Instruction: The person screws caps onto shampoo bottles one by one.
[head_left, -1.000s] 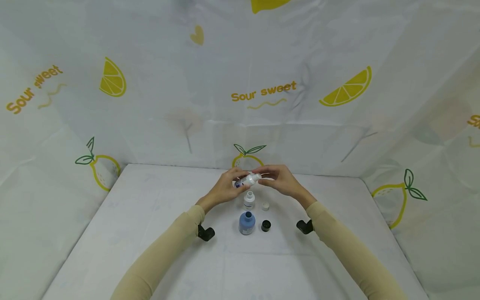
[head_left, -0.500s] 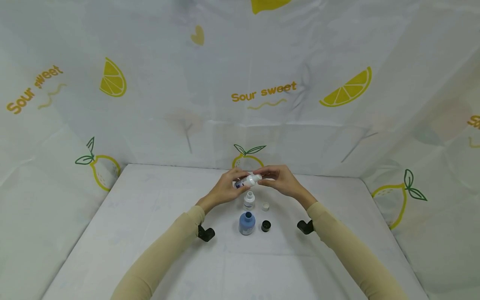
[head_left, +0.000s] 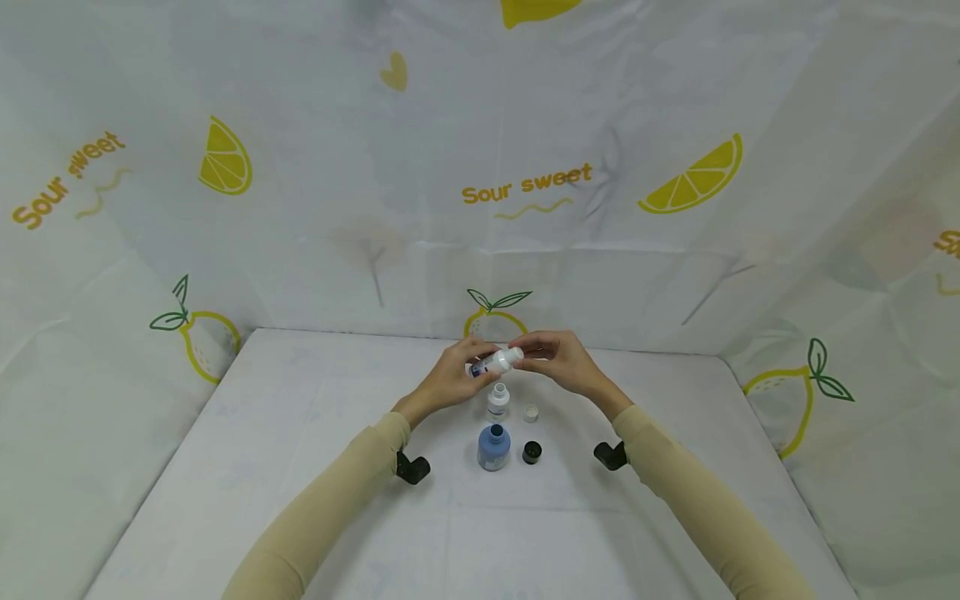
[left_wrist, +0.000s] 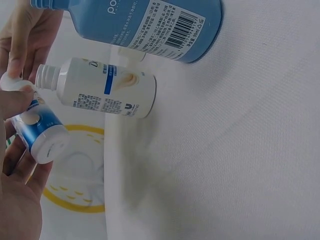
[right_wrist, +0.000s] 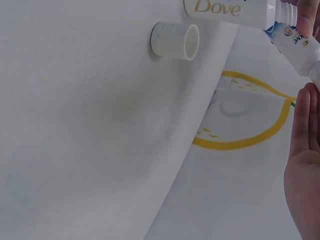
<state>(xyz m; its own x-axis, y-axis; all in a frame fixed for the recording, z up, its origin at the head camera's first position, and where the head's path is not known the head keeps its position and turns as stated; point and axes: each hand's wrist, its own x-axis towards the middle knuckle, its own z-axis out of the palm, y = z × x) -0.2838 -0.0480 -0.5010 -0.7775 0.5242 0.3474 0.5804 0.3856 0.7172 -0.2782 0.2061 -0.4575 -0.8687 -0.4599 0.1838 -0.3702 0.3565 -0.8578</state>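
My left hand [head_left: 450, 373] grips a small white-and-blue Dove bottle [head_left: 498, 361], held tilted above the table with its capped end up to the right. My right hand [head_left: 558, 360] pinches the white cap [head_left: 516, 354] of that bottle between thumb and fingers. Just below stands an uncapped white Dove bottle [head_left: 498, 402], its threaded neck bare in the left wrist view. Nearer the person is an open blue bottle [head_left: 493, 450] with a barcode label [left_wrist: 172, 27]. In the right wrist view, part of my right hand is cut off by the frame edge.
A loose white cap [head_left: 531, 412] sits right of the uncapped Dove bottle, and a black cap [head_left: 532, 452] right of the blue one. The white-covered table [head_left: 315, 392] ends at a lemon-print curtain [head_left: 450, 275] behind the hands.
My right hand's fingertips have shifted slightly to the right around the cap. The left hand keeps its grip on the tilted bottle, and the things on the table stay put.
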